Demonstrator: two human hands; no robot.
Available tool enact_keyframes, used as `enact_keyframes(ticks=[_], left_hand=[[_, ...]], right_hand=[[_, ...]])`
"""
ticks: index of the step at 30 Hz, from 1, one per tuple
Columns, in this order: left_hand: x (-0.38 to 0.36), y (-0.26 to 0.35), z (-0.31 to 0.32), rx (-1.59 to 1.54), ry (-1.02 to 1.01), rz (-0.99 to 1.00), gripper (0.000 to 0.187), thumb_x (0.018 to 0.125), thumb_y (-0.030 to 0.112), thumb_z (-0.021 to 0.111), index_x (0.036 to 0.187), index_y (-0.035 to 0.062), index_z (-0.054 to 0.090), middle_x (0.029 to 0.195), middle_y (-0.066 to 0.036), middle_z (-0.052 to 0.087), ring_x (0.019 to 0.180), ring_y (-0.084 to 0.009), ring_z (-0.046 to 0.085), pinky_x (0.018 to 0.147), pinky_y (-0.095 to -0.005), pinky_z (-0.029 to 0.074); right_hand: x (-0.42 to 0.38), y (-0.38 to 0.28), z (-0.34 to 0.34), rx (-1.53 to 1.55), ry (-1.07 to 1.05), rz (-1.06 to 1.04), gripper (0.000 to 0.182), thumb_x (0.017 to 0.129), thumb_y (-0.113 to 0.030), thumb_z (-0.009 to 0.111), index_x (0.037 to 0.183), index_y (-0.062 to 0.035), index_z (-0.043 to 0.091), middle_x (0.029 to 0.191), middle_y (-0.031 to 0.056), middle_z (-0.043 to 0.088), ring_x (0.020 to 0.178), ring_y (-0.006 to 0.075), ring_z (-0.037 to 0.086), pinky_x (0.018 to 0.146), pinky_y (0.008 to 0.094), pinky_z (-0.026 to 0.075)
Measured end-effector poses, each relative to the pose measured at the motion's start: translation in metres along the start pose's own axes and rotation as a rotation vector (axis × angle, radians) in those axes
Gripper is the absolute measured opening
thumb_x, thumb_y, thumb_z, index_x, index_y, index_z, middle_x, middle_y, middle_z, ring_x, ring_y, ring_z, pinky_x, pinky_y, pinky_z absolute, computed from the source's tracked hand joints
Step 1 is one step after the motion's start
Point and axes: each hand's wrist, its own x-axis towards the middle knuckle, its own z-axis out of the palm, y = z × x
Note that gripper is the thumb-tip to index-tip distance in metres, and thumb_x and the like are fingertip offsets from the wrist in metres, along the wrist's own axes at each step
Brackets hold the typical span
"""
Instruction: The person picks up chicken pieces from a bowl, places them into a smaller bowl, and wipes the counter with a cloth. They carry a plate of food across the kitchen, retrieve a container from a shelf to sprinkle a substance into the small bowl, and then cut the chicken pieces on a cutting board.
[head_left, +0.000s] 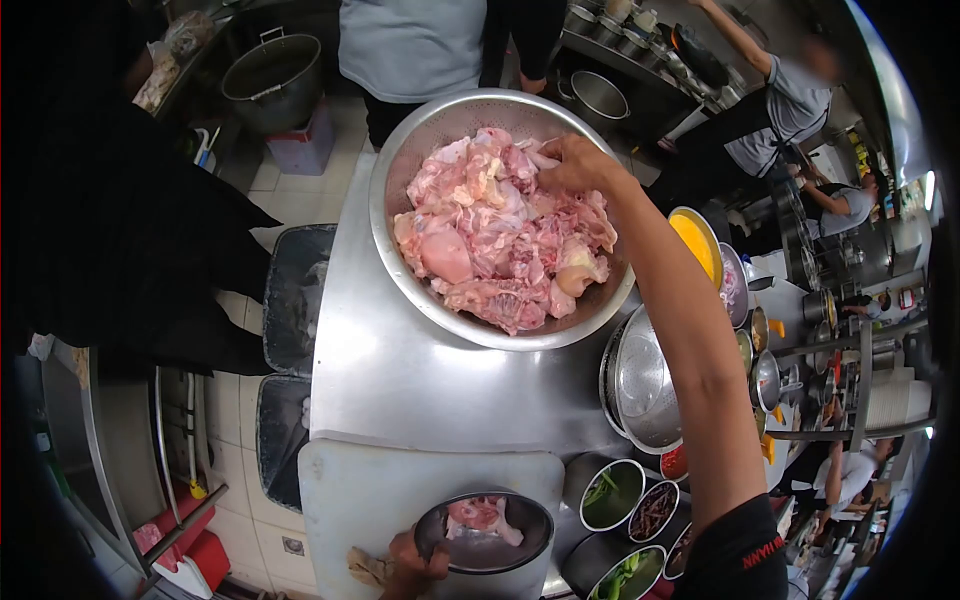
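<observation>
Pink raw meat (500, 220) was seemingly being picked over, the right hand (582, 163) grasping the pile, the left hand (418, 560) gripping a bowl (480, 560); lifting called for a firm pinch.

Commercial kitchen, beige tiled floor (225, 495), stainless-steel worktop (400, 390), black waste bins (292, 310) alongside, loaded shelving (640, 45) behind, lit strip lights (929, 190) at far right, other people working around.

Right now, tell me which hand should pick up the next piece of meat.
Likely the right hand: it is at the raw meat, while the left hand holds the small bowl.
</observation>
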Motion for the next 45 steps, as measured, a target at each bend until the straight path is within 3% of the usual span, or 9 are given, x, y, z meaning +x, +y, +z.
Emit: enact_keyframes(ticks=[7,13,18,25,28,35,38,41,45], left_hand=[[0.011,0.01,-0.003,-0.102,0.056,-0.031,0.028,0.061,0.012,0.056,0.086,0.0017,0.063,0.063,-0.013,0.059,0.05,-0.0312,0.058,0.049,-0.0375,0.049],[-0.005,-0.01,0.007,0.041,0.024,0.056,0.031,0.059,0.011,0.055,0.087,0.003,0.064,0.062,-0.012,0.058,0.048,-0.0295,0.057,0.048,-0.0366,0.048],[0.008,0.008,0.0,-0.114,0.029,-0.076,0.034,0.058,0.01,0.056,0.09,0.0034,0.065,0.063,-0.012,0.059,0.049,-0.0296,0.057,0.049,-0.0363,0.049],[-0.001,-0.002,-0.001,0.009,-0.013,0.015,0.035,0.06,0.01,0.057,0.093,0.0027,0.065,0.069,-0.013,0.062,0.054,-0.0309,0.06,0.052,-0.0375,0.05],[-0.002,0.001,-0.002,0.064,-0.033,0.023,0.032,0.061,0.009,0.057,0.091,0.0025,0.064,0.069,-0.013,0.061,0.055,-0.0312,0.06,0.052,-0.0378,0.05],[0.008,0.012,-0.002,-0.112,0.044,-0.053,0.022,0.063,0.01,0.055,0.082,0.0032,0.062,0.061,-0.012,0.057,0.048,-0.0308,0.056,0.047,-0.038,0.047],[0.011,0.014,-0.002,-0.12,0.034,-0.055,0.015,0.063,0.01,0.055,0.076,0.004,0.06,0.058,-0.011,0.054,0.046,-0.0307,0.054,0.045,-0.0376,0.046],[0.01,0.012,-0.002,-0.101,0.081,-0.041,0.01,0.062,0.009,0.054,0.071,0.005,0.059,0.057,-0.011,0.054,0.045,-0.0305,0.053,0.044,-0.0371,0.045],[0.011,0.01,-0.001,-0.041,0.052,0.035,0.01,0.061,0.008,0.054,0.069,0.0056,0.059,0.057,-0.01,0.053,0.044,-0.0298,0.053,0.044,-0.0364,0.045]], right_hand=[[-0.037,-0.004,-0.014,-0.222,0.083,-0.193,0.05,0.059,-0.029,0.075,0.102,-0.005,0.064,0.09,0.0157,0.066,0.089,0.0275,0.063,0.079,0.0358,0.049],[-0.057,0.03,-0.037,0.543,0.059,-0.136,0.026,0.063,-0.012,0.073,0.08,-0.0069,0.053,0.078,0.003,0.06,0.074,0.0126,0.059,0.066,0.0241,0.045],[-0.069,0.047,-0.036,1.186,-0.017,-0.319,0.032,0.069,0.003,0.056,0.098,-0.0092,0.05,0.09,0.0015,0.059,0.079,0.0113,0.06,0.074,0.0256,0.048],[-0.067,0.038,-0.02,1.48,-0.1,-0.365,0.043,0.075,-0.003,0.062,0.115,-0.0047,0.047,0.105,0.0092,0.058,0.095,0.0207,0.061,0.09,0.035,0.05],[-0.084,-0.005,-0.017,1.548,0.161,-0.206,0.051,0.076,-0.002,0.064,0.123,-0.0041,0.044,0.11,0.0105,0.056,0.09,0.0235,0.064,0.08,0.0357,0.054],[-0.151,-0.021,0.034,-0.327,0.287,-0.179,0.05,0.065,-0.018,0.074,0.111,-0.0094,0.057,0.105,0.0146,0.062,0.089,0.0285,0.064,0.079,0.0352,0.049],[-0.136,0.008,0.052,-0.108,0.371,-0.403,0.047,0.065,-0.018,0.072,0.109,-0.0078,0.059,0.092,0.0158,0.065,0.085,0.0334,0.063,0.077,0.0335,0.05],[-0.134,0.011,0.043,0.094,0.237,-0.248,0.043,0.066,-0.017,0.071,0.107,-0.0076,0.062,0.085,0.0163,0.066,0.082,0.0334,0.064,0.076,0.0349,0.051],[-0.116,0.027,0.027,0.71,0.049,0.0,0.034,0.069,-0.015,0.068,0.101,-0.0036,0.064,0.081,0.0108,0.067,0.068,0.0165,0.064,0.061,0.0295,0.051]])
